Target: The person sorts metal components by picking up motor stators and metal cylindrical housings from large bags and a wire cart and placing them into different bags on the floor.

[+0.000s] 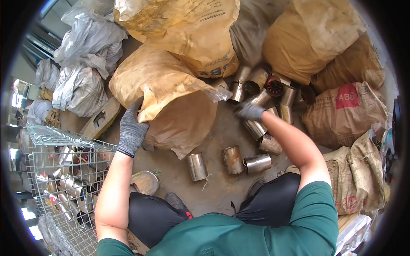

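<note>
My left hand, in a grey knit glove, is closed on the rim of a brown paper sack. The sack lies tilted with its mouth toward me. My right hand, gloved the same way, is smeared by motion beside a heap of metal cylinders; its fingers cannot be made out. Closer to me on the floor are an upright shiny cylinder, a rust-stained cylinder and a cylinder on its side. One piece in the heap has a black and red end.
A wire mesh cage holding metal parts stands at my left, near a round metal lid. More brown sacks fill the far side, and a woven sack sits at right. White plastic bags are piled far left.
</note>
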Motion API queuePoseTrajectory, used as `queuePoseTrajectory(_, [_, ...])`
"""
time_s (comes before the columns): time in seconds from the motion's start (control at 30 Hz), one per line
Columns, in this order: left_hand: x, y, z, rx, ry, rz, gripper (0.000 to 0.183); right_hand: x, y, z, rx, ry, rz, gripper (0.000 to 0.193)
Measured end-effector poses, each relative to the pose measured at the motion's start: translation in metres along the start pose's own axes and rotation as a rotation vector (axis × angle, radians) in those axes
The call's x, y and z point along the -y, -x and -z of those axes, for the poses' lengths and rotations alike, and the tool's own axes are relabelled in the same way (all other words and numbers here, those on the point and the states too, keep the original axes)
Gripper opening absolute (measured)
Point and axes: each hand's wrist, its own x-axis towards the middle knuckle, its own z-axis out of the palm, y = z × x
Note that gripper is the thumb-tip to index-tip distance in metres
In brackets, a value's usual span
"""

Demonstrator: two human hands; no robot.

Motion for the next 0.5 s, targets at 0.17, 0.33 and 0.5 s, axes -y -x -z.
queuePoseTrajectory(0.17, [0.001,0.003,0.000,0.002,-0.121,-0.008,0.058,-0.062,0.034,0.083,-0.863,0.664,-0.506,0.055])
queuePoseTrajectory(0.33, [0.006,0.003,-0.003,-0.018,-0.142,0.030,0.055,-0.096,0.018,0.115,-0.605,0.344,-0.710,0.067])
queuePoseTrajectory(0.5, [0.014,0.006,0.005,-0.040,-0.163,0.004,0.052,-0.143,0.010,0.112,-0.814,0.434,-0.411,0.041])
